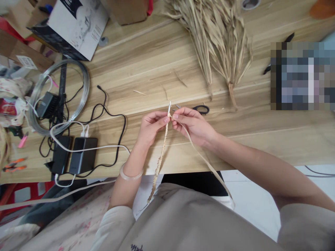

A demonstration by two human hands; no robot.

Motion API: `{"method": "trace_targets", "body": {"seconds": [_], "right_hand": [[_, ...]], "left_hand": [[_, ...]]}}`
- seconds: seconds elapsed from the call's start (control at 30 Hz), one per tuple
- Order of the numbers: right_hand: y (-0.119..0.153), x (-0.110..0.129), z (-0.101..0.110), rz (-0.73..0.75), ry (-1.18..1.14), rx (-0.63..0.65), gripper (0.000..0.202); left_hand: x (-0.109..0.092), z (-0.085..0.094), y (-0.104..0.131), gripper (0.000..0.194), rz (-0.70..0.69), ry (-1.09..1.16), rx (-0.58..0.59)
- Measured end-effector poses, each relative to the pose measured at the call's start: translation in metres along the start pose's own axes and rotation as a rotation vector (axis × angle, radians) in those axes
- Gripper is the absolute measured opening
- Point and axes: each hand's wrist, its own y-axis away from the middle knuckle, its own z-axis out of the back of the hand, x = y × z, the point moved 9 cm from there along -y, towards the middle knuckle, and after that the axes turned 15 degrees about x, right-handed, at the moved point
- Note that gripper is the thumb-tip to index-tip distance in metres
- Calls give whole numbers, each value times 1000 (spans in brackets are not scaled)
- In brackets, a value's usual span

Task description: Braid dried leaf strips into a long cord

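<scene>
My left hand [151,128] is closed in a pinch near the top of a wrapped wire [160,161], a thin stem wound with pale, bumpy strip. It hangs down towards my lap, with bare wire ends at the bottom, and a pale, shiny tip sticks up above my fingers. Just beside it, my right hand [195,126] pinches a long, flat, pale strip [206,162] close to where it meets the stem. The strip's loose length trails down over the table edge. Black-handled scissors [202,109] lie behind my right hand, partly hidden by it.
Two bunches of dried leaves [220,45] lie at the back, with thin scraps nearby. Left are a wire coil [85,94], black power banks [84,155], cables, orange-handled pliers [15,165] and a box [75,28]. A blurred-out patch [303,76] covers the right.
</scene>
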Motion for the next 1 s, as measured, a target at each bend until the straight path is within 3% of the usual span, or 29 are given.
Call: {"method": "trace_targets", "body": {"seconds": [0.27,0.7,1.0], "right_hand": [[0,1,1,15,25,-4,22],[1,12,-5,72,132,13,27],[1,13,-4,92,184,8,33]], "left_hand": [[-1,-5,0,25,-19,-53,44],[-1,2,2,24,-10,-53,-33],[-1,2,1,25,-9,-70,-24]]}}
